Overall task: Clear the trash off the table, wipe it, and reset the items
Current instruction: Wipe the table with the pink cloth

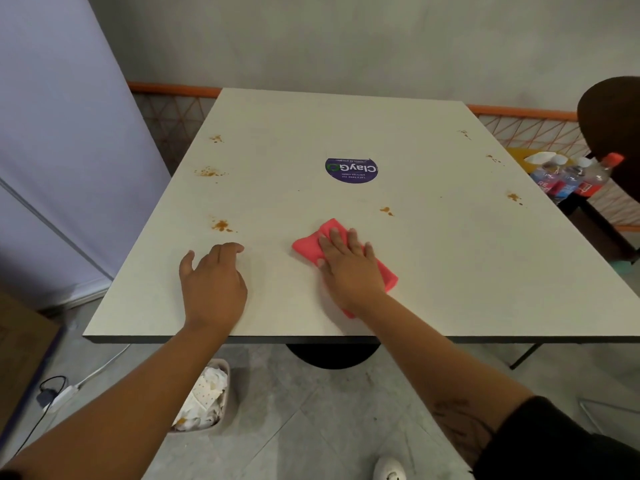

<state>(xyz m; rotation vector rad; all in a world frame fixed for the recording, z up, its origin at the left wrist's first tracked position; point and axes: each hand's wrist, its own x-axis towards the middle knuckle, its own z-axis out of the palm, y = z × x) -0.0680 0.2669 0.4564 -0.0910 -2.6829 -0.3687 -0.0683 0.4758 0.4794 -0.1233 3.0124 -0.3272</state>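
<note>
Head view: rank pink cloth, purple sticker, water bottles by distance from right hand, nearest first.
1. Pink cloth, under the right hand.
2. Purple sticker, centre of the table, ahead.
3. Water bottles, off the table, far right.

Round purple sticker on table — "ClayGo", upside down; smaller print unreadable.

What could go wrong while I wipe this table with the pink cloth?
1. The brown stains are scattered, and the far-corner spots lie well beyond the right hand, so they could be missed.
2. The pink cloth may smear the stains across the table rather than lift them.
3. Wiping over the purple sticker might catch its edge and peel it.
</note>
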